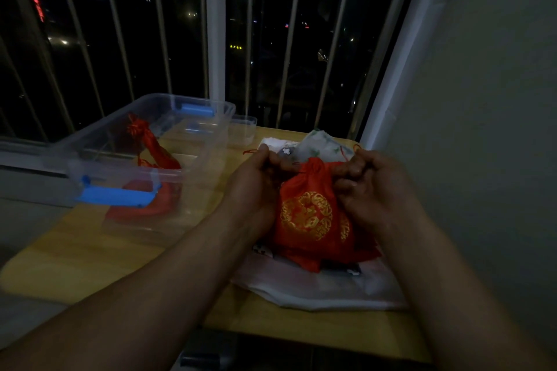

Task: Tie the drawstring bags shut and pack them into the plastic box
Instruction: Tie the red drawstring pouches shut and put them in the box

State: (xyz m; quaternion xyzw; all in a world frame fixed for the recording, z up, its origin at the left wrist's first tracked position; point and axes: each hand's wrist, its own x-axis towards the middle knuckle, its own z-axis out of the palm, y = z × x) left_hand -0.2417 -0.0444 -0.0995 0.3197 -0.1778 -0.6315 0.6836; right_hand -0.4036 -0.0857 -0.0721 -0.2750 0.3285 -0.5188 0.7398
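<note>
A red drawstring bag (307,214) with a gold round emblem hangs upright between my hands above the table. My left hand (256,187) pinches its red cord on the left of the gathered neck. On the right of the neck my right hand (370,187) pinches the cord with curled fingers. The neck looks cinched. A clear plastic box (193,156) with blue latches stands at the left. Inside it lies a red bag (150,141), and more red fabric (141,208) shows low at its front.
Under the held bag lies a pile of white and patterned bags (319,286), with more pale bags (319,144) behind my hands. A small clear tub (242,129) stands behind the box. The yellow table (90,256) ends at window bars behind and a wall on the right.
</note>
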